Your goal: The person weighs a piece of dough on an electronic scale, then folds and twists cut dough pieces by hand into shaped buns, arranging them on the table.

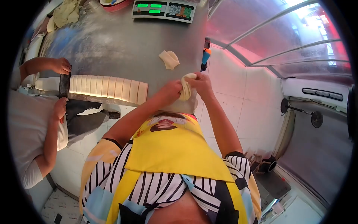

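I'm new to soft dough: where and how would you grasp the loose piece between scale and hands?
Pinch the piece lightly at its near end, probably coming from the wearer's side: that end juts that way, and bare table lies in front of it.

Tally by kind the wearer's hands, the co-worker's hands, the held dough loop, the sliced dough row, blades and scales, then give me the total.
Wearer's hands: 2 (left hand, right hand)
Co-worker's hands: 2
Dough loop, held: 1
Sliced dough row: 1
Blade: 1
Scale: 1
Total: 8
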`<control>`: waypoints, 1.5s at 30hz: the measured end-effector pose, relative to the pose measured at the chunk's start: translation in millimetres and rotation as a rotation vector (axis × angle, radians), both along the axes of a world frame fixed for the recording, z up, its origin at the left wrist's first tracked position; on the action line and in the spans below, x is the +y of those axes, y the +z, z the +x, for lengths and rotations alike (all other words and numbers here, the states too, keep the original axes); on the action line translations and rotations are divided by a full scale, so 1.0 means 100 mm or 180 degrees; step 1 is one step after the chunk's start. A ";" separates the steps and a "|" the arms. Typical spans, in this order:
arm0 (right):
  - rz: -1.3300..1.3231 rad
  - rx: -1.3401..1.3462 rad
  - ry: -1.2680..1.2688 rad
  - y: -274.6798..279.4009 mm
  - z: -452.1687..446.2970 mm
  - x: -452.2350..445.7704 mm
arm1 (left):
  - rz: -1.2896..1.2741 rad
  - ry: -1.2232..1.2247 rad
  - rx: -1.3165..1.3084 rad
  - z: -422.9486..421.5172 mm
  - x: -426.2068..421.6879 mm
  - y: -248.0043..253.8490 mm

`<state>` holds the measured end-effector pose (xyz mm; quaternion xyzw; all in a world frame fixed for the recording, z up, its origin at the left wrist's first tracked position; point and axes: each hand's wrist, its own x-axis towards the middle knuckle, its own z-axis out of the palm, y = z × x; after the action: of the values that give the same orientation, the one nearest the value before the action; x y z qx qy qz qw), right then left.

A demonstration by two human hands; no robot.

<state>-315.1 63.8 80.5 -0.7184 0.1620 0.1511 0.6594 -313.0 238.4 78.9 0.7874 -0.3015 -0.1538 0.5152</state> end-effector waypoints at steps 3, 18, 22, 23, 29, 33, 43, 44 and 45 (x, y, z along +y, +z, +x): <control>0.1629 0.1100 -0.0213 -0.21 -0.09 0.02 | -0.0092 0.0225 -0.0376 -0.08 0.09 -0.15; 0.0944 0.1493 -0.0168 -0.38 -0.25 0.19 | -0.0031 0.0395 0.0709 0.17 0.18 -0.50; 0.1472 0.1322 -0.0309 -0.59 -0.27 0.15 | 0.0311 0.0318 0.0794 0.29 0.18 -0.89; 0.1440 0.1262 -0.0260 -0.61 -0.25 0.15 | 0.0447 0.0280 0.0854 0.30 0.18 -0.89; -0.0144 0.0727 0.1250 -0.59 -0.14 0.06 | 0.0963 0.0473 0.0913 0.26 0.22 -0.88; -0.0399 0.0639 0.0985 -0.78 -0.11 0.17 | 0.0782 0.0542 0.1214 0.24 0.23 -0.82; -0.1195 0.0218 0.0919 -0.82 -0.10 0.27 | 0.0124 0.1027 0.2275 0.14 0.24 -0.62; -0.1428 0.0020 0.1062 -0.83 -0.07 0.28 | 0.0189 0.1113 0.2074 0.14 0.23 -0.63; -0.1591 -0.0156 0.1029 -0.83 -0.07 0.29 | 0.0239 0.1040 0.2081 0.14 0.24 -0.63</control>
<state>-321.6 92.7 -2.4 -0.8784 0.0618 0.1922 0.4332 -298.8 261.9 16.1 0.7528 0.0147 -0.3240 0.5728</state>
